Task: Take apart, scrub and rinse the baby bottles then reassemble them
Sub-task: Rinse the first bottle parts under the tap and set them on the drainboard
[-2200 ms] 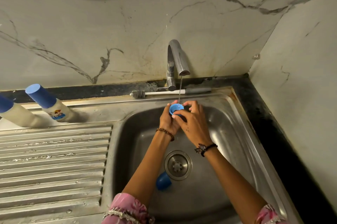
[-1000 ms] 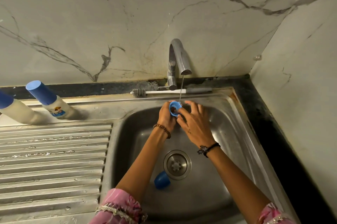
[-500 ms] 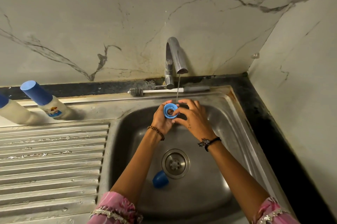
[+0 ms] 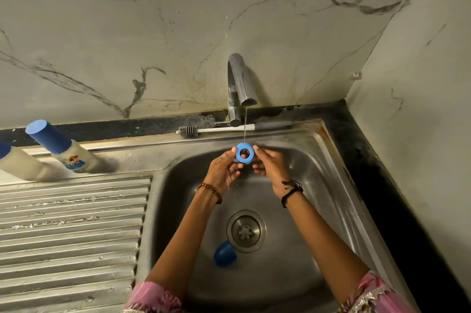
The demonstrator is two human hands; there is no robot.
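Both hands, left hand (image 4: 222, 169) and right hand (image 4: 270, 165), pinch the blue collar ring (image 4: 245, 153) by its rim (fingers closed on it) so the tap's (image 4: 240, 83) thin stream rinses it near the sink's (image 4: 328, 165) back edge.

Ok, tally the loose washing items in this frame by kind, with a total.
Bottles: 2, both capped, on the drainboard
Blue ring: 1, pinched by left hand and right hand
Blue cap: 1, in the sink
Brush: 1
Total: 5
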